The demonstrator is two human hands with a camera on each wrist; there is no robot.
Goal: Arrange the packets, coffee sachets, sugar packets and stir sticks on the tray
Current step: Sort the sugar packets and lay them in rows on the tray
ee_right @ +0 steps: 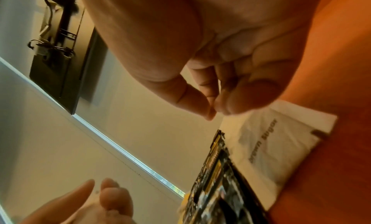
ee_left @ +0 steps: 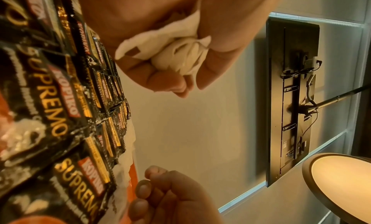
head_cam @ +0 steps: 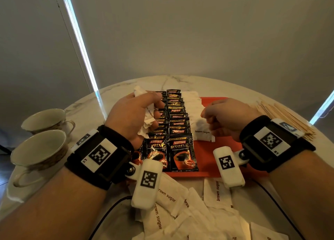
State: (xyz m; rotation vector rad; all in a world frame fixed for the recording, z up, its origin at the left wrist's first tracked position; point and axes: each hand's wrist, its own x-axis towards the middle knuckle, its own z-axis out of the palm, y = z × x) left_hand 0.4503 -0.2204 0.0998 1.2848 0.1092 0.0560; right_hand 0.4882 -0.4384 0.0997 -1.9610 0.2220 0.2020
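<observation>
An orange tray (head_cam: 205,154) holds two columns of black coffee sachets (head_cam: 178,149) and, to their right, a row of white brown sugar packets (head_cam: 200,129). My left hand (head_cam: 155,106) hovers over the sachets and grips a crumpled bunch of sugar packets (head_cam: 149,117), which the left wrist view shows bunched (ee_left: 180,52) in the fist (ee_left: 188,84). My right hand (head_cam: 207,113) is over the sugar row, fingers curled. In the right wrist view its thumb and fingertips (ee_right: 214,111) meet just above the front packet (ee_right: 271,148), with nothing seen between them.
Several loose sugar packets (head_cam: 180,212) lie on the marble table (head_cam: 216,84) in front of the tray. A pile of wooden stir sticks (head_cam: 285,117) lies right of the tray. Two cups (head_cam: 43,120) (head_cam: 38,149) stand at the left. Black cables run along the near edge.
</observation>
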